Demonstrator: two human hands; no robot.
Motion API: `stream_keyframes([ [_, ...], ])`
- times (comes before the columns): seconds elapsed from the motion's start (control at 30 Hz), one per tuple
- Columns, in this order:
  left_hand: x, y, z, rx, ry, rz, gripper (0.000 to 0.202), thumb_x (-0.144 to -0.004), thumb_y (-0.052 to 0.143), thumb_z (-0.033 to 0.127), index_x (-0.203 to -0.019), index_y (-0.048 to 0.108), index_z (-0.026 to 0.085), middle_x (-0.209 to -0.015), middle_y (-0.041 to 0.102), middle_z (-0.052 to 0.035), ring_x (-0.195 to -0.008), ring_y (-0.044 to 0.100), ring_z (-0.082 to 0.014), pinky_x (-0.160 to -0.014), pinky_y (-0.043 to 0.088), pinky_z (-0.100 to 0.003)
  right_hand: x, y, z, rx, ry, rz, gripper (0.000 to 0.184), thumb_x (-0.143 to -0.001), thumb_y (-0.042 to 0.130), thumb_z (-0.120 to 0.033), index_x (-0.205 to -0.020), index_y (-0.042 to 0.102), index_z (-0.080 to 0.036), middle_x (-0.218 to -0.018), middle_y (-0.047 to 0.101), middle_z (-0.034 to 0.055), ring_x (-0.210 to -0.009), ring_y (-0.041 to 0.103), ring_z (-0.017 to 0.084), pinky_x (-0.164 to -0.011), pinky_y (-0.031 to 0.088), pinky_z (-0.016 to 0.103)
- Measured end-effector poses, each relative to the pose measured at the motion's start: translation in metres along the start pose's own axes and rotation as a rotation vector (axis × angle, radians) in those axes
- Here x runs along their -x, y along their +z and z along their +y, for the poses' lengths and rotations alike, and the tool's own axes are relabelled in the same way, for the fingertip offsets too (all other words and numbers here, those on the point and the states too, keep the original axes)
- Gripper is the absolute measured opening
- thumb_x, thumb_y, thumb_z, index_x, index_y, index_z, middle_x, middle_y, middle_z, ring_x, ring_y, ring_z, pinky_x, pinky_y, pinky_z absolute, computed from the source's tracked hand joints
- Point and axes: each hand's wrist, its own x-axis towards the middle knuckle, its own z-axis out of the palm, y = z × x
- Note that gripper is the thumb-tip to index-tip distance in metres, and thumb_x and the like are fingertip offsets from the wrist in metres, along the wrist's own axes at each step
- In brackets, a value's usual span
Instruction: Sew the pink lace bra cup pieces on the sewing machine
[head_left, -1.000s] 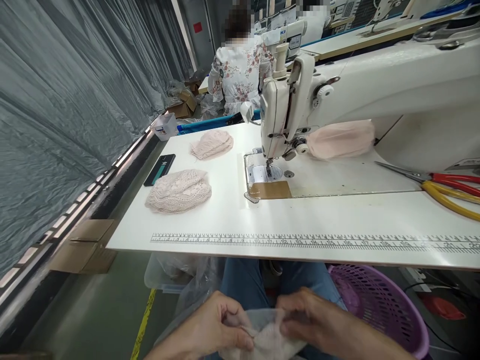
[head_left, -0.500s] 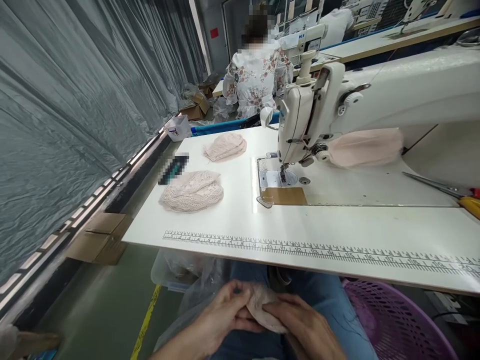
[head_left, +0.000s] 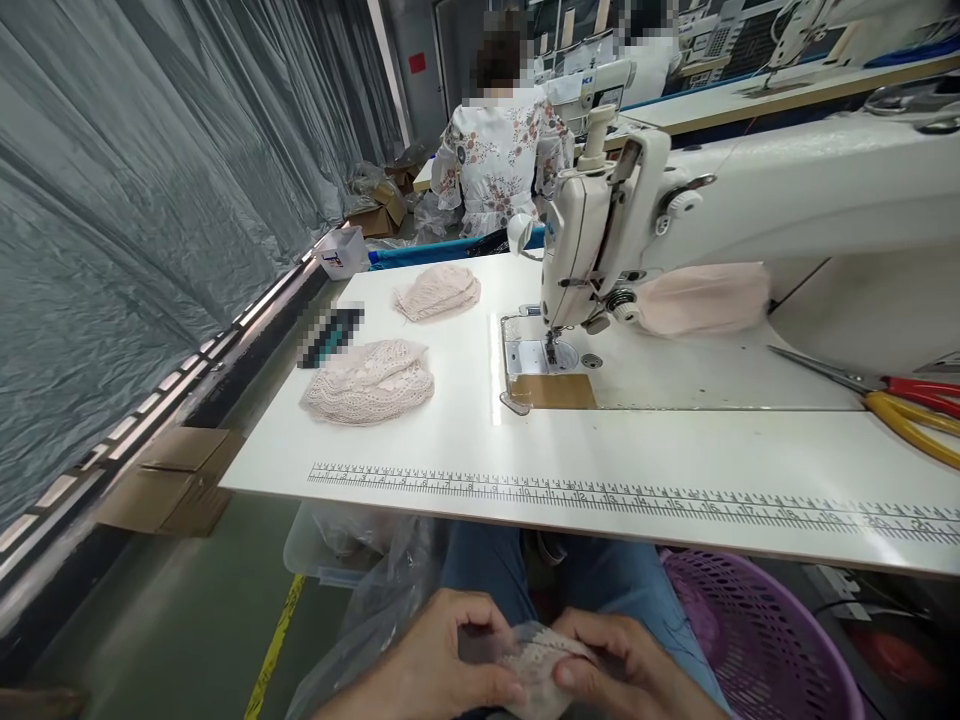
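Note:
Over my lap, below the table's front edge, both hands grip a small piece of pale pink lace fabric [head_left: 541, 668]. My left hand [head_left: 457, 655] pinches its left side between thumb and fingers. On the other side, my right hand [head_left: 619, 655] has thumb and fingers closed on the cloth. Part of the fabric is hidden behind the fingers. Up on the white table, a folded pale pink lace piece [head_left: 369, 382] lies at the left, with a smaller pink fabric piece [head_left: 438, 293] behind it.
A white sewing machine [head_left: 592, 240] stands on the table [head_left: 450, 450]. Pink cloth [head_left: 701, 298] lies under its arm, and scissors [head_left: 904, 400] rest at the right. A purple basket [head_left: 757, 640] is beside my leg. A co-worker [head_left: 499, 150] sits ahead.
My hands have shifted the lace fabric slightly lower and turned it, so its lace edge shows more. The view has swung a little right, bringing more of the scissors into sight.

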Motion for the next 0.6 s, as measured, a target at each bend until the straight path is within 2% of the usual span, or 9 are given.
stream_keyframes([
  [0.1,0.003,-0.001,0.004,-0.011,0.056,-0.023,0.017,-0.059,0.082,0.026,-0.069,0.073,0.017,-0.067,0.053,0.0044,-0.07,0.048,-0.0125,-0.066,0.031,-0.021,0.001,0.0,-0.002,0.167,0.065,0.043,0.046,-0.079,0.055,-0.062,-0.069,0.062,-0.017,-0.062,0.045,-0.0025,-0.062,0.039,0.013,-0.058,0.032,0.024],
  [0.23,0.005,-0.003,0.005,-0.042,0.052,-0.015,0.014,-0.059,0.084,0.023,-0.067,0.073,0.019,-0.066,0.051,0.005,-0.071,0.048,-0.0113,-0.066,0.031,-0.02,0.006,0.0,0.0,0.349,0.114,0.113,0.037,-0.08,0.058,-0.058,-0.079,0.073,-0.024,-0.074,0.064,0.001,-0.08,0.055,0.021,-0.074,0.04,0.028],
  [0.43,0.003,-0.001,0.004,0.002,0.038,-0.056,0.008,-0.062,0.08,0.025,-0.066,0.075,0.02,-0.067,0.05,0.0036,-0.066,0.048,-0.0106,-0.059,0.031,-0.02,0.011,0.0,0.003,0.364,0.085,0.161,0.035,-0.081,0.057,-0.059,-0.082,0.075,-0.029,-0.08,0.07,-0.0001,-0.083,0.059,0.022,-0.076,0.043,0.028],
  [0.6,0.004,-0.001,0.006,0.013,0.09,-0.069,0.015,-0.068,0.077,0.034,-0.07,0.077,0.019,-0.067,0.052,0.0017,-0.067,0.05,-0.0116,-0.061,0.035,-0.02,0.007,0.0,0.009,0.366,0.032,0.156,0.044,-0.079,0.054,-0.066,-0.077,0.075,-0.027,-0.071,0.068,0.0013,-0.075,0.059,0.021,-0.068,0.045,0.027],
])
